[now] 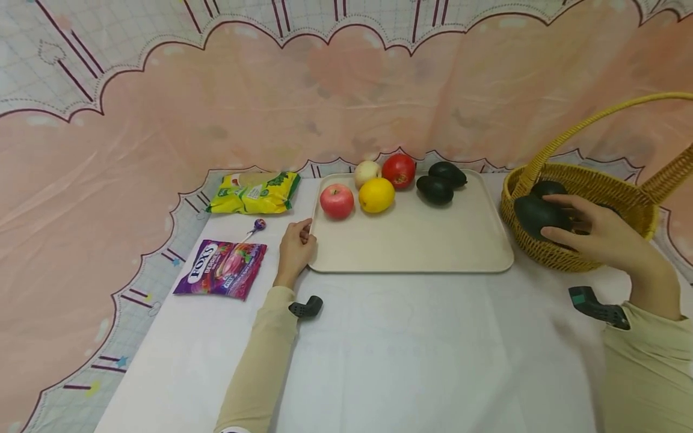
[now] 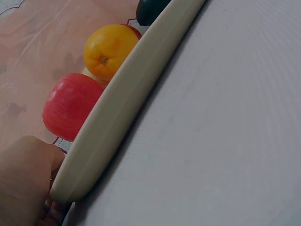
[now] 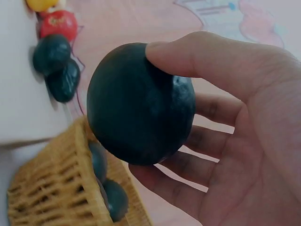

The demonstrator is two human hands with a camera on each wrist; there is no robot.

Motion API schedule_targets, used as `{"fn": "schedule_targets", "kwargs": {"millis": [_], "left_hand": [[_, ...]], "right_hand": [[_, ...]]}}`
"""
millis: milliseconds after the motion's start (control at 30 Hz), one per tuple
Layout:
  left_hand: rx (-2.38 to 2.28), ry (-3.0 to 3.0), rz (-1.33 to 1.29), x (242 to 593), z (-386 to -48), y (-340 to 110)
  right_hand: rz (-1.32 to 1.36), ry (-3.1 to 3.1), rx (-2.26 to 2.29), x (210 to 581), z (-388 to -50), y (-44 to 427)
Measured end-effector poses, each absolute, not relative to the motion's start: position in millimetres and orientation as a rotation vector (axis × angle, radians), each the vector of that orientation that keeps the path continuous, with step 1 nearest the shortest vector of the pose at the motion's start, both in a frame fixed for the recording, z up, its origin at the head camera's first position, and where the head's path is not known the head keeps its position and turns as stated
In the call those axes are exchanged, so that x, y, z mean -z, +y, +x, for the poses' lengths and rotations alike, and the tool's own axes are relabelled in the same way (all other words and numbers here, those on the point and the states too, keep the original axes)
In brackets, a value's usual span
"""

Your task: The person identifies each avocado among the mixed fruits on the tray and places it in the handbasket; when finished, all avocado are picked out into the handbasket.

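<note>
Table (image 1: 422, 349): white
Basket (image 1: 547, 254): handle (image 1: 595, 113) cropped
Left hand (image 1: 295, 248): curled against tray (image 1: 411, 240), grip unclear
Right hand (image 1: 609, 236): widely curled round your avocado (image 1: 537, 219)

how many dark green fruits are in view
5: two dark green fruits on the tray, one fruit in the right hand, two more fruits inside the basket; its wall may hide others.

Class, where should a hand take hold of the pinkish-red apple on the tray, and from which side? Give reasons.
Probably round the widest part of the apple, front and back, coming down from above left. It is rounded, with no handle, so its middle should hold best; the yellow-orange fruit sits close on its right, while its left and front look freer.
</note>
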State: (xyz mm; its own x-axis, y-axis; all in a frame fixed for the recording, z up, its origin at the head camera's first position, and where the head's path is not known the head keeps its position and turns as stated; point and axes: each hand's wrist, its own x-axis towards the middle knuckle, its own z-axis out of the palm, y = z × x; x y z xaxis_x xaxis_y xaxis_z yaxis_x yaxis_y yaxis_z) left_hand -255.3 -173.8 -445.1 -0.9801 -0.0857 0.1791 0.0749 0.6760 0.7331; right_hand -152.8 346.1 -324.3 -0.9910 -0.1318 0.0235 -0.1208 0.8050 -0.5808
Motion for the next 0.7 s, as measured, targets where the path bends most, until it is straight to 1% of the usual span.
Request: {"fn": "schedule_targets", "kwargs": {"millis": [267, 433, 700], "left_hand": [[1.2, -2.687, 0.006, 446.1, -255.9, -174.3], [1.202, -2.689, 0.013, 446.2, -255.9, -174.7], [1.197, -2.689, 0.017, 444.7, -255.1, -173.8]], "right_hand": [[-0.061, 3.018, 1.004, 331.1, -152.6, 367.5], [-0.027, 3.043, 1.014, 333.9, -152.8, 375.0], [0.121, 3.051, 1.007, 341.1, -152.3, 385.9]]}}
